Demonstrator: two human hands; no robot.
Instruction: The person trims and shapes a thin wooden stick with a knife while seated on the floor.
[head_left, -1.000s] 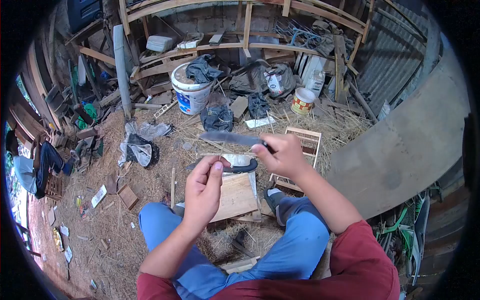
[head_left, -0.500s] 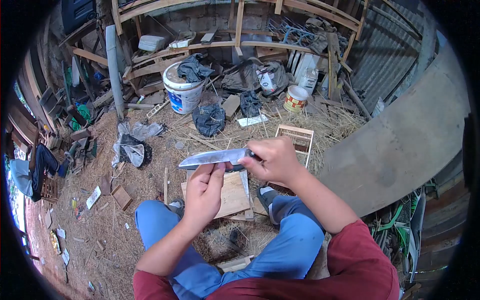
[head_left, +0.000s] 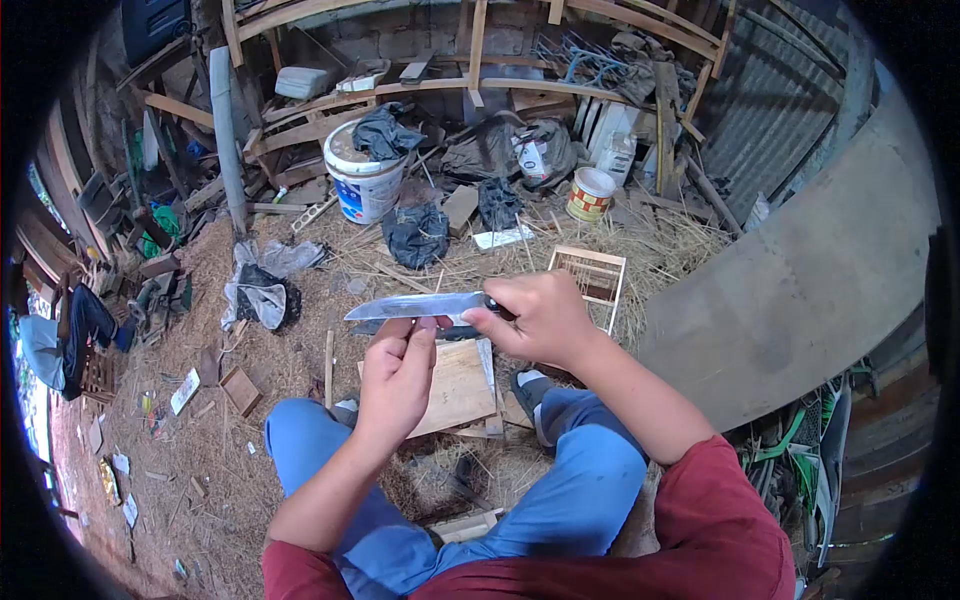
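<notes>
My right hand point(head_left: 535, 318) grips the dark handle of a knife point(head_left: 415, 306), its broad blade pointing left. Just under the blade, my left hand point(head_left: 397, 375) is closed, thumb and fingers pinched on a thin stick that shows upright above the blade. Whether the edge touches the stick is hard to tell. Below the hands lies a pale wooden board point(head_left: 458, 385) on the ground between my legs. A second dark-handled tool, partly hidden by my hands, rests at the board's far end.
Beyond the hands stand a slatted wooden frame point(head_left: 590, 277), a white bucket point(head_left: 362, 190) and a red-yellow tub point(head_left: 590, 197). A large curved sheet point(head_left: 790, 290) leans at the right. Another person point(head_left: 92, 325) is partly visible at far left.
The knife has come down and left, from above my left hand to right over its fingertips. The view has shifted slightly, moving the background left and up.
</notes>
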